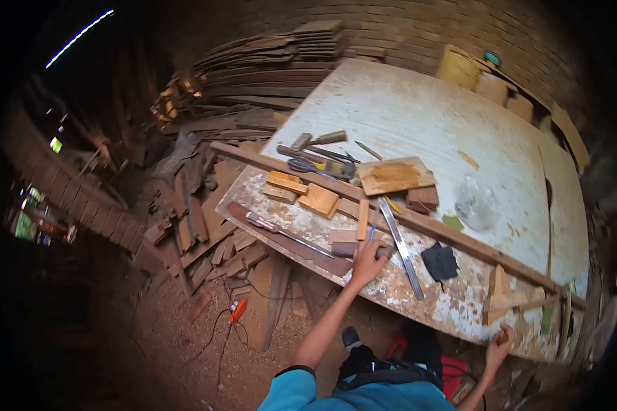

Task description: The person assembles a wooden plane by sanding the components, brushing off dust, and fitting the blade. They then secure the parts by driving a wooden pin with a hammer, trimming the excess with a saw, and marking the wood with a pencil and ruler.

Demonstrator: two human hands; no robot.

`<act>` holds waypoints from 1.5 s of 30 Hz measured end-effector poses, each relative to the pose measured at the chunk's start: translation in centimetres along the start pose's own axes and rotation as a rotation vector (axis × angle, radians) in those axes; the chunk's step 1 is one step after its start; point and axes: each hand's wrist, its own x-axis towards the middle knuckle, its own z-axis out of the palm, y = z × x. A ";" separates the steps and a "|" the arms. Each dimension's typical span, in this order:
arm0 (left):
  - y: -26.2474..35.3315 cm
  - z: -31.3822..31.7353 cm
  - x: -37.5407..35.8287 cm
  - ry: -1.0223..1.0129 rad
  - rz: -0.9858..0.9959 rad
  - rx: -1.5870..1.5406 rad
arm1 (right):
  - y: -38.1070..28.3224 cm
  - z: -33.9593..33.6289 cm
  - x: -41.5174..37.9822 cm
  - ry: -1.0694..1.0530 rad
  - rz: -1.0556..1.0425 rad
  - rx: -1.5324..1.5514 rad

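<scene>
On the near part of the worktable, my left hand (369,266) has its fingers curled over a dark wooden block (347,249). A thin blue pencil-like stick (372,233) stands up just beyond those fingers. Close by on the right lies a long metal ruler (402,250), and past it a crumpled black cloth (440,262). My right hand (503,335) is closed at the table's front edge, below a joined wooden piece (511,299); what its fingers hold, if anything, is hidden.
A long wooden bar (452,237) crosses the worktable (404,103). Left of my hand lie a long screwdriver (264,222) and light wood blocks (319,199); hand tools (308,164) sit behind. A clear plastic bag (477,205) rests farther right. Wood scraps and an orange tool (238,310) with its cable cover the floor.
</scene>
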 end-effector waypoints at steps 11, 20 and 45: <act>1.2 -1.7 0.1 -0.125 0.103 0.116 | 4.5 9.3 0.4 0.505 0.763 0.092; 0.7 -2.5 1.3 -0.279 0.143 0.095 | -2.6 10.5 8.3 0.384 0.567 0.190; -2.4 -12.0 9.5 -0.200 -0.036 -0.069 | -27.9 38.1 24.2 -0.517 -0.813 -0.237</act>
